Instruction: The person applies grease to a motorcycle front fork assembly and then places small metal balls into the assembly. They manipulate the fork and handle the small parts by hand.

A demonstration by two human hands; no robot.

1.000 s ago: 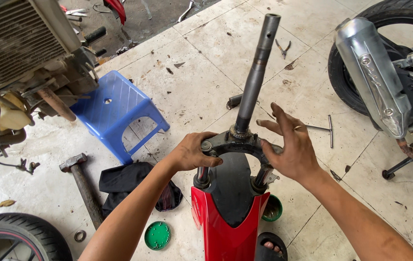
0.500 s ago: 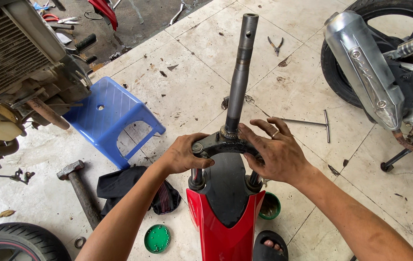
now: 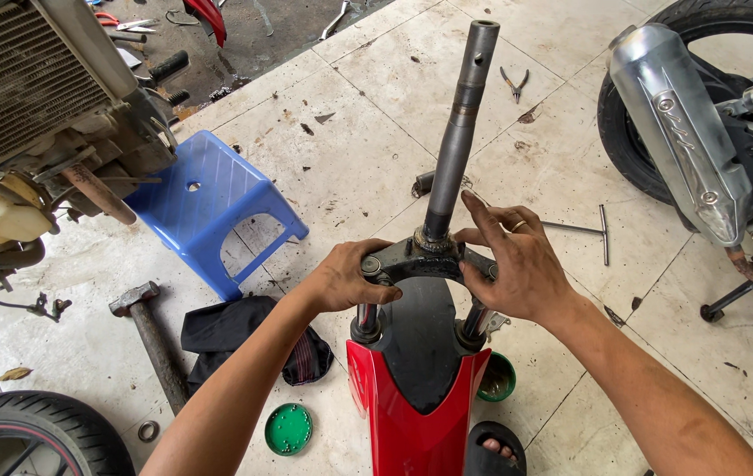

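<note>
My left hand (image 3: 346,278) wraps curled fingers around the fork yoke (image 3: 421,258). My right hand (image 3: 518,264) clasps its other side, fingers slightly spread, forefinger against the steering stem (image 3: 460,132).

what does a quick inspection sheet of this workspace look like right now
surface: pale tiled floor, stained and dusty
job's things: front fork assembly with grey steering stem upright over red fender
clutter: hammer, dark cloth, green lid, pliers, T-handle wrench
grippers: left hand and right hand grip the fork yoke
cables: thin wire by the engine
surroundings: blue stool, radiator, exhaust muffler, tyre
</note>
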